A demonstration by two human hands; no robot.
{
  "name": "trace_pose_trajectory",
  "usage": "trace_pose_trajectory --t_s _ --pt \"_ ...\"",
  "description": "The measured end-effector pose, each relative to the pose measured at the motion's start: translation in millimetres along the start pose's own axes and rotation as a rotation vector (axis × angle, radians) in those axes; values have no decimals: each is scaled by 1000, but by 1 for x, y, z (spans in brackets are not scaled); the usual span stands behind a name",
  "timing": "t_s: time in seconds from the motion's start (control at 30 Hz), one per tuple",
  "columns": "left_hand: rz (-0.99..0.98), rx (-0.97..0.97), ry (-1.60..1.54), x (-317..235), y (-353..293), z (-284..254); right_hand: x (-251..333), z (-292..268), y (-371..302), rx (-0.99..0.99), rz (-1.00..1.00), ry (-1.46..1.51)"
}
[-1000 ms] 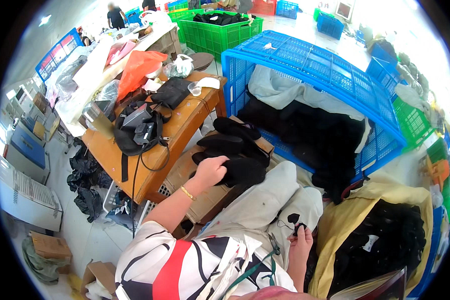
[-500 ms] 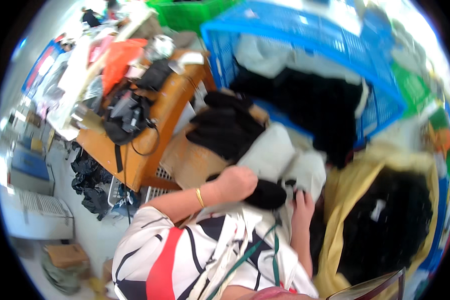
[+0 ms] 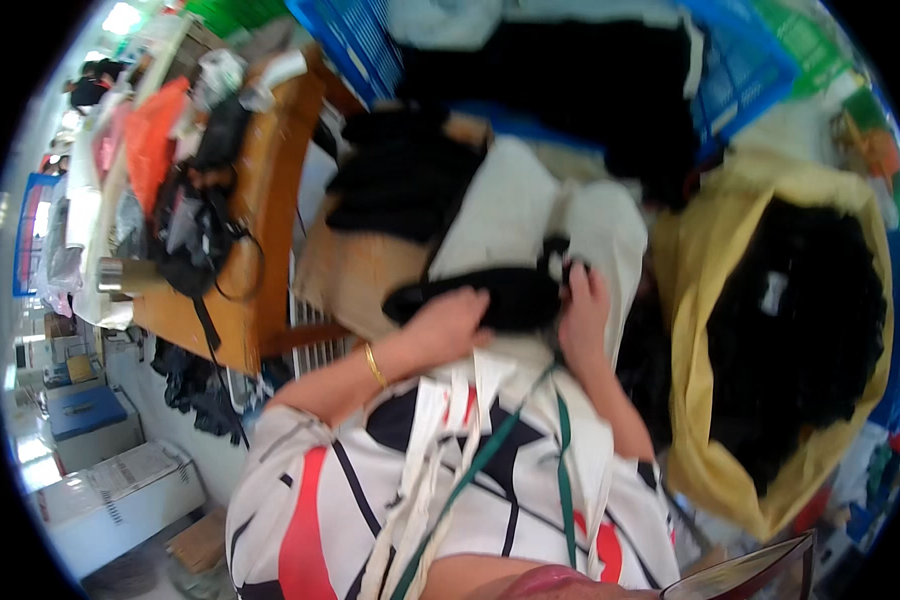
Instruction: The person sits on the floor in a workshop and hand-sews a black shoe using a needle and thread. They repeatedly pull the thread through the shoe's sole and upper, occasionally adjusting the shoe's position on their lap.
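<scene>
A dark, soft, elongated fabric piece [image 3: 522,292] lies across my lap, over the pale cloth [image 3: 500,205] that covers my legs. My left hand [image 3: 452,322] is closed on its near edge, towards the left end. The fingers of my right hand [image 3: 584,300] pinch its right end, beside a small black bit of the same colour. Its exact kind cannot be made out. Just beyond my left hand, a pile of similar black fabric pieces [image 3: 410,180] rests on a brown cardboard box [image 3: 355,265].
On the left stands an orange-brown wooden table [image 3: 260,200] with a black bag [image 3: 185,225] and an orange plastic bag [image 3: 155,140]. A blue crate [image 3: 740,95] of black goods stands ahead. At my right is a yellow sack [image 3: 690,350] filled with black pieces.
The view has tilted and shifted, so the crate sits higher in it. My left hand has moved lower on the black fabric piece, which now shows more fully. My right hand keeps its end.
</scene>
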State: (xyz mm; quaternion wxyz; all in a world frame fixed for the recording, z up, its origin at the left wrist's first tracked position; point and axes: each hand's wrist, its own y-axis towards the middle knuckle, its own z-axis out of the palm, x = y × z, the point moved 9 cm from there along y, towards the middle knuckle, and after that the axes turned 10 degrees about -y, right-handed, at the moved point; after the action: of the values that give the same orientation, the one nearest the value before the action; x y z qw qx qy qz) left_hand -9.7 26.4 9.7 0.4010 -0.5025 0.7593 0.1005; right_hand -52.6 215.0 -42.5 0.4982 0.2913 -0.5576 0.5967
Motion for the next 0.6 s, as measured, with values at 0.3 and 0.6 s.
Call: trace_pose_trajectory --t_s 0.3,0.6 --pt "-201 -162 -1547 12 4 17 23 40 -5 74 -195 -46" --pt "-421 -231 -1181 8 19 13 48 45 9 67 -285 -181"
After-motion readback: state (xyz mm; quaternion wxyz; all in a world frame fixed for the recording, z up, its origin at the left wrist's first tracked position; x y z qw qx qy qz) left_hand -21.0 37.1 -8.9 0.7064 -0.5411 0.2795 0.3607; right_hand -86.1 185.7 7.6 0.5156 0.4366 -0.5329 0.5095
